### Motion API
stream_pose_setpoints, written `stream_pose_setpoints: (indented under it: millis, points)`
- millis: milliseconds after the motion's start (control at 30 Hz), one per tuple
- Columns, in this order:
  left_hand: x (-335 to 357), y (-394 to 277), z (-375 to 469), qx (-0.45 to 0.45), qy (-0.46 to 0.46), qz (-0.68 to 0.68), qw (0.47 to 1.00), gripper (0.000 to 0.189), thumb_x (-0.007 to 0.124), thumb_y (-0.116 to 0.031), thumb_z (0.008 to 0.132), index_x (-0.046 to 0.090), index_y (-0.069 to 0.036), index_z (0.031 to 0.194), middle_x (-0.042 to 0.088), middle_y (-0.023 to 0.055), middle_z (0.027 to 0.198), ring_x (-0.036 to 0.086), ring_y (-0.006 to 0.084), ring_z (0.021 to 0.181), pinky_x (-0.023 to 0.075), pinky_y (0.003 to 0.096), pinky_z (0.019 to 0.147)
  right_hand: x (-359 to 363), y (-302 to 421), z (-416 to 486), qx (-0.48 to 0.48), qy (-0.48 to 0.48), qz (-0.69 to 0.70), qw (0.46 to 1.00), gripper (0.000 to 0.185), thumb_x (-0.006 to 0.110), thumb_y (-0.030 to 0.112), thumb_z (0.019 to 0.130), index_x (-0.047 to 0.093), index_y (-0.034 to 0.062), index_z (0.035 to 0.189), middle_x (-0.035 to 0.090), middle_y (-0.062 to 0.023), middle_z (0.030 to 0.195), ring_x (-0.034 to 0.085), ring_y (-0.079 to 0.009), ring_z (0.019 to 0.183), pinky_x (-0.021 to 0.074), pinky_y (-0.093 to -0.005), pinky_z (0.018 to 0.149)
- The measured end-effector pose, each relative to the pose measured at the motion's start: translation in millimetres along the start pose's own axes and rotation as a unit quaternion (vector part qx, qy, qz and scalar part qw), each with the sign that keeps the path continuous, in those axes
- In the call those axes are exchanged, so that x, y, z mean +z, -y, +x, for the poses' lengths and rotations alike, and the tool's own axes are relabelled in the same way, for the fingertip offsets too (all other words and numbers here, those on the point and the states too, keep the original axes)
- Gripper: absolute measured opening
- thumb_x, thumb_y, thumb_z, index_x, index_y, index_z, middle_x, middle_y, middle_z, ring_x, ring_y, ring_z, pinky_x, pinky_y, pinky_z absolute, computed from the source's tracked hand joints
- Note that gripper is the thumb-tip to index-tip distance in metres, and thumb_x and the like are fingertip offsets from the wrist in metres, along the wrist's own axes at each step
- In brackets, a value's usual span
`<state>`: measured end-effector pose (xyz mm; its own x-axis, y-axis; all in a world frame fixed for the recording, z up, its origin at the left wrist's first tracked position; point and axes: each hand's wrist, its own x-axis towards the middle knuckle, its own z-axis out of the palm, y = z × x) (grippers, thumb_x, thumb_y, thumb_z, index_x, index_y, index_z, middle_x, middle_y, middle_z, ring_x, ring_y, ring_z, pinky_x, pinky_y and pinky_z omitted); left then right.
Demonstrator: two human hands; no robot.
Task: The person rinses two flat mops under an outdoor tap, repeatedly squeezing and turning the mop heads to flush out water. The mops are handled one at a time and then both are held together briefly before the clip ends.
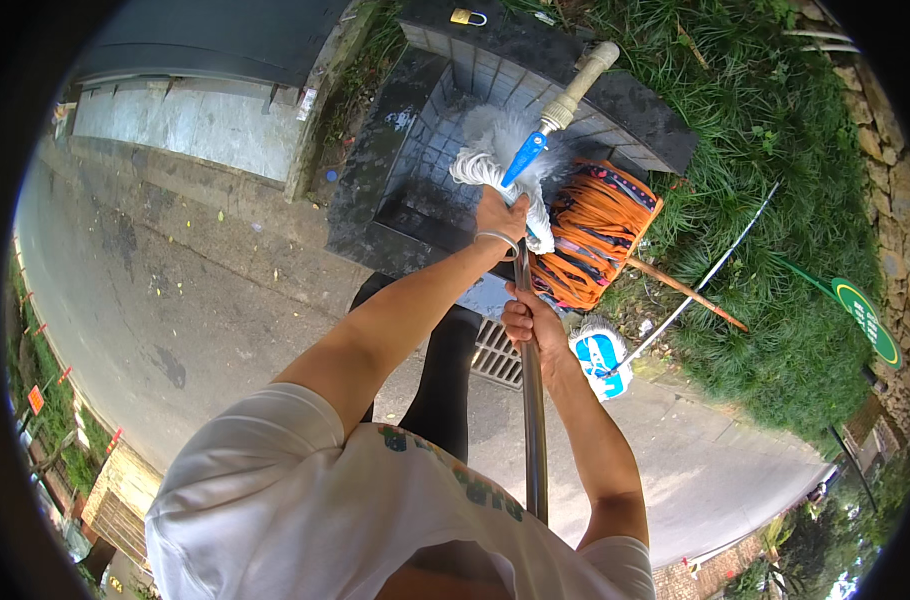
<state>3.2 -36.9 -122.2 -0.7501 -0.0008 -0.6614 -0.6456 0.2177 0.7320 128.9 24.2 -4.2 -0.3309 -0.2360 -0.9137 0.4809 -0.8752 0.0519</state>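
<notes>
My left hand point(502, 217), with a bracelet at its wrist, grips the head of a string mop point(541, 225) over the dark tiled basin. White strands spread on both sides of it. Lower down, my right hand point(534, 322) is closed around the mop's metal handle point(532, 420). Just above my left hand is the blue lever point(525, 159) of a tap on a pale pipe point(582, 82). Whitish, blurred spray shows around the strands below the tap. The lever partly hides the mop head, and my left fingertips are partly hidden.
An orange strip mop point(594, 232) rests over the right side of the basin point(350, 202). A blue-and-white mop point(601, 364) lies on the paving near a drain grate point(498, 354). A padlock point(468, 16) sits on the far ledge. Grass and a green sign point(867, 322) are to the right.
</notes>
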Motion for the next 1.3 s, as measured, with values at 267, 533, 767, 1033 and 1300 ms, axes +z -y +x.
stream_pose_setpoints:
  millis: [267,533,767,1033,1300]
  points:
    - [-18,3,-2,0.113,0.05,0.319,0.94,0.058,0.07,-0.023,0.081,0.04,0.014,0.114,0.063,0.0324,0.088,0.064,0.0451,0.09,0.054,0.0474,0.076,-7,-16,8,-0.014,-0.026,-0.073,0.997,0.013,0.057,0.013,0.093,0.046,0.0066,0.094,0.04,0.0025,0.066,0.038,-0.0041,0.051,0.0314,-0.0193,0.04]
    - [-9,-24,-22,0.115,0.164,0.41,0.89,0.047,0.067,-0.023,0.082,0.042,0.01,0.106,0.063,0.031,0.091,0.064,0.0446,0.091,0.0522,0.0469,0.081,-24,-39,-5,0.023,0.107,0.147,0.983,0.012,0.053,0.014,0.097,0.049,0.0034,0.092,0.038,0.0034,0.065,0.036,-0.0034,0.051,0.0299,-0.0161,0.038]
    - [-12,-41,-4,0.081,0.15,0.423,0.89,0.05,0.066,-0.026,0.083,0.046,0.01,0.11,0.063,0.03,0.1,0.063,0.0416,0.102,0.0513,0.0446,0.088,-23,-26,6,0.056,0.098,0.108,0.988,0.013,0.052,0.014,0.097,0.049,0.0026,0.092,0.038,0.0029,0.065,0.037,-0.0036,0.05,0.0322,-0.0163,0.038]
    - [-17,-28,16,-0.041,0.016,0.221,0.974,0.071,0.07,-0.046,0.078,0.044,0.01,0.113,0.044,0.0305,0.126,0.057,0.0481,0.106,0.0489,0.0482,0.09,-7,-28,17,0.091,0.125,0.18,0.971,0.015,0.048,0.014,0.098,0.048,0.0004,0.092,0.039,0.0023,0.064,0.038,-0.0043,0.049,0.0343,-0.017,0.037]
    - [-19,-17,32,-0.055,0.108,0.174,0.977,0.093,0.064,-0.037,0.081,0.013,0.001,0.149,0.023,0.0265,0.15,0.031,0.0407,0.136,0.0307,0.0411,0.111,-5,-33,20,0.096,0.134,0.199,0.966,0.016,0.047,0.014,0.098,0.051,-0.0016,0.094,0.039,0.002,0.065,0.04,-0.0046,0.049,0.0363,-0.0174,0.037]
